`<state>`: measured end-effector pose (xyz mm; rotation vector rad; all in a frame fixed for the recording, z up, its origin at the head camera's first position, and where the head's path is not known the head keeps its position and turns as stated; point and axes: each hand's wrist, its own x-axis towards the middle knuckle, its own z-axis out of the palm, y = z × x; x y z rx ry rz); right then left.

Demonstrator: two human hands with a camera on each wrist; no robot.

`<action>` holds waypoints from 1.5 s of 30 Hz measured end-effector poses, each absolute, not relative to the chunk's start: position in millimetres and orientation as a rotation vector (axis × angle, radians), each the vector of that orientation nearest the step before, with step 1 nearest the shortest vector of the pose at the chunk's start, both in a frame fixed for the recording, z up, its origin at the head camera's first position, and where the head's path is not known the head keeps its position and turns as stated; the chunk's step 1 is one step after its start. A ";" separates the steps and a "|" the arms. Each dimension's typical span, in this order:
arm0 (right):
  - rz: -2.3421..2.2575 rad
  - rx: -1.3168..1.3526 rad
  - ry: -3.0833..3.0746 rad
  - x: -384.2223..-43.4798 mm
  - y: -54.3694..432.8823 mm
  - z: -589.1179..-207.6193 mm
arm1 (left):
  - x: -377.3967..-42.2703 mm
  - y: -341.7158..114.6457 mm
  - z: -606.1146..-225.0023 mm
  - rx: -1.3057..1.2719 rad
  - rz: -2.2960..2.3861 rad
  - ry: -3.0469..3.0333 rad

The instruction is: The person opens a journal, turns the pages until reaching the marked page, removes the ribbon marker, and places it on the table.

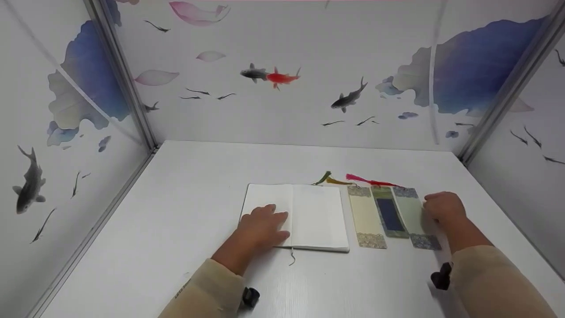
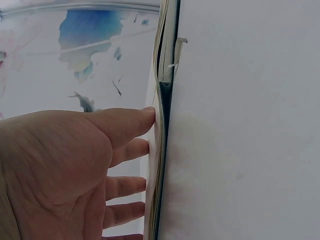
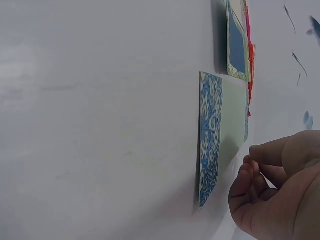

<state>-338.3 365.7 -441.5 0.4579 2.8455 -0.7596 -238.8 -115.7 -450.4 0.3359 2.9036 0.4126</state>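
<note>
An open notebook [image 1: 318,216] with blank pages lies on the white table. My left hand [image 1: 264,227] rests on its left page with fingers spread and straight; the left wrist view shows these fingers [image 2: 127,187] along the notebook's edge [image 2: 165,125]. To the right lie three tasselled bookmarks: a cream one [image 1: 368,216], a green one with a dark blue panel [image 1: 390,216], and a pale green one with blue patterned ends [image 1: 410,212]. My right hand [image 1: 446,206] is beside the pale green bookmark, fingers curled, thumb and fingertips right at its outer long edge.
Green and yellow tassels [image 1: 337,180] and pink and red tassels [image 1: 371,180] lie beyond the bookmarks. A ribbon [image 1: 292,257] hangs from the notebook's near edge. Painted panels [image 1: 282,115] enclose the table [image 1: 212,163] at the back and both sides.
</note>
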 end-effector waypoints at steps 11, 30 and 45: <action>-1.029 0.457 2.832 -330.1 340.5 -436.6 | -239.4 -114.6 -450.9 0.312 0.411 2.884; -1.076 0.102 2.921 -304.2 250.2 -430.7 | -242.9 -115.1 -451.6 0.314 0.403 2.865; -0.906 -0.310 2.950 -276.4 188.9 -436.5 | -241.8 -114.3 -449.9 0.317 0.405 2.879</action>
